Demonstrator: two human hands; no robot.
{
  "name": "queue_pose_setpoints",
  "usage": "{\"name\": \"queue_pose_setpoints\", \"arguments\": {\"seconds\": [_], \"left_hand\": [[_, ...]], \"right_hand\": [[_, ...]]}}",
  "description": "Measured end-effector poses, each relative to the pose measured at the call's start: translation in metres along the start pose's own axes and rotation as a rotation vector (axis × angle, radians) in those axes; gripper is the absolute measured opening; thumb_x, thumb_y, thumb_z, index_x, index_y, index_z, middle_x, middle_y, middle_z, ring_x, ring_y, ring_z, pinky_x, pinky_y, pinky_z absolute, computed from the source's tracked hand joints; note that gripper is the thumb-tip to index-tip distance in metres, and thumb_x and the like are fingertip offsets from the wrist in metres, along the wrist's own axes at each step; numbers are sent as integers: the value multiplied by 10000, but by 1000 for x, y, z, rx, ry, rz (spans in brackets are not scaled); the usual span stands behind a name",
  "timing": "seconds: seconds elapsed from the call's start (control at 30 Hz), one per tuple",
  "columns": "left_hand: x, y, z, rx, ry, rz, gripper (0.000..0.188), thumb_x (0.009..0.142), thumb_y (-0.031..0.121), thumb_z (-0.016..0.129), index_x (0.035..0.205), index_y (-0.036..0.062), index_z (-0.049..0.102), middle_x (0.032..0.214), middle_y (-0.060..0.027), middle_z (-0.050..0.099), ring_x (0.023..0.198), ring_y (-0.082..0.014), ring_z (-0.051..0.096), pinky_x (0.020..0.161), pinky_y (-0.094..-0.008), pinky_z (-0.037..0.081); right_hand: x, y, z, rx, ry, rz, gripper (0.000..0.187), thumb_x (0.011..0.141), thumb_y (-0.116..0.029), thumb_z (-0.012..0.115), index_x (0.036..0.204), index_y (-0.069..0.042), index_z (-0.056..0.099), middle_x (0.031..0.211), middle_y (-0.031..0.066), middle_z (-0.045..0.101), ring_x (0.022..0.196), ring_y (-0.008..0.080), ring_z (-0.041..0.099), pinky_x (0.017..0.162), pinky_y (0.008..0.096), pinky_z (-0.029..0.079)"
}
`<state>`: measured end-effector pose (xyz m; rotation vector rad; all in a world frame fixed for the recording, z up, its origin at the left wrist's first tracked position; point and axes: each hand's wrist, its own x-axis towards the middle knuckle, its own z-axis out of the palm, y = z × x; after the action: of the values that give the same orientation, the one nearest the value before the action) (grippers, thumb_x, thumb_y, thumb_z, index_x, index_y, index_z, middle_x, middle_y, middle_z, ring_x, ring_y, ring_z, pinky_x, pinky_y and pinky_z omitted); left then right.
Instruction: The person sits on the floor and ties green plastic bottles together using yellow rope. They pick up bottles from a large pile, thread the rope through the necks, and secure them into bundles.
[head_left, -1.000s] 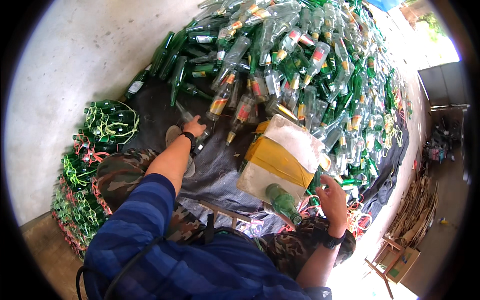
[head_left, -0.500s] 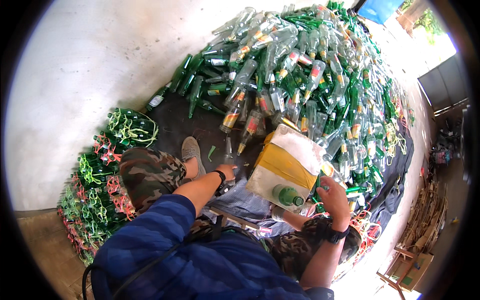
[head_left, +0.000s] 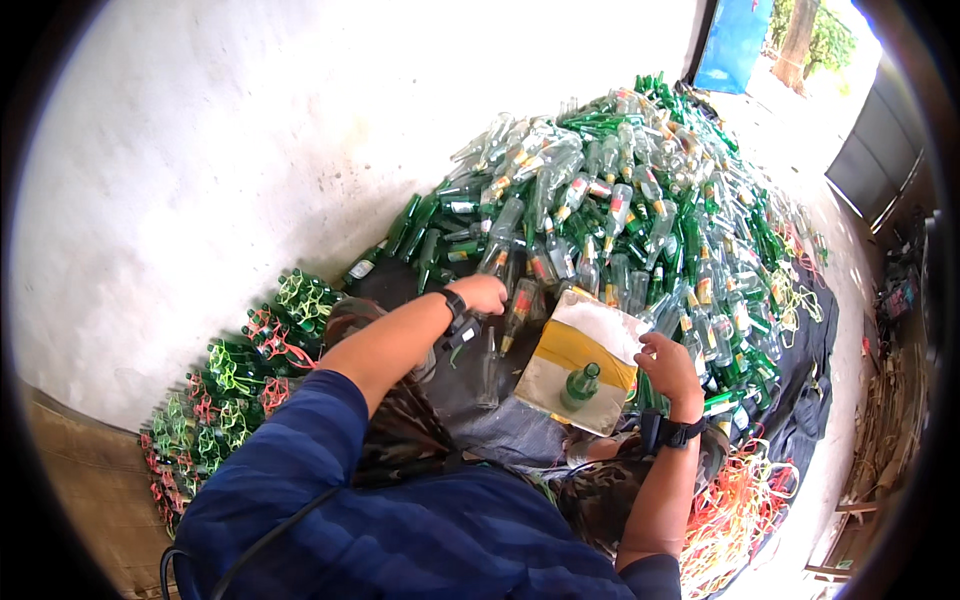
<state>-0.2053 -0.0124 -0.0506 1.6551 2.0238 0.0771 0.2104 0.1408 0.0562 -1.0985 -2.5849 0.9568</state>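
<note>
— Where was our left hand (head_left: pixel 482 295) just then?

— We had it at the near edge of the bottle pile (head_left: pixel 650 210), over the lower end of a labelled clear bottle (head_left: pixel 499 257). The fingers bent downward, but we could not tell whether they gripped that bottle.

— What was close by it?

— We had another clear bottle (head_left: pixel 489 375) just below the hand, on the dark sheet (head_left: pixel 500 432), its neck pointing away from our body. Whether it stood or lay, we could not make out.

— And our right hand (head_left: pixel 670 366)?

— We held it beside the right edge of the pale box (head_left: pixel 598 322), the one with a yellow band across its top. The fingers were curled, the thumb near the index finger; we could not tell if they pinched anything or touched the box.

— Where did we have the green bottle (head_left: pixel 580 388)?

— It stood on the box, toward our side, mouth up, and both our hands were apart from it.

— What lay farther out?

— We had tied bundles of green bottles (head_left: pixel 235 370) on our left, near the pale wall (head_left: pixel 250 150), and a heap of red and yellow cords (head_left: pixel 735 510) at our lower right.
</note>
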Motion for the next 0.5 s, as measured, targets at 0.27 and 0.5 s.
{"name": "queue_pose_setpoints", "arguments": {"seconds": [0.27, 0.5], "left_hand": [[-8, -69, -71, -605, 257, -311, 332, 910, 231, 755, 1194, 60, 743, 929, -50, 755, 705, -145, 717, 564, -291, 526], [-12, -154, -77, -768, 625, -620, 149, 874, 146, 672, 996, 70, 710, 749, -31, 660, 556, -148, 601, 441, -328, 404]], "right_hand": [[4, 20, 3, -17, 59, 47, 398, 846, -214, 720, 1205, -44, 729, 1017, 186, 773, 962, 375, 745, 870, 440, 582], [8, 14, 7, -65, 5, 74, 384, 851, -211, 725, 1189, -29, 724, 991, 198, 767, 946, 385, 744, 848, 442, 585]]}}
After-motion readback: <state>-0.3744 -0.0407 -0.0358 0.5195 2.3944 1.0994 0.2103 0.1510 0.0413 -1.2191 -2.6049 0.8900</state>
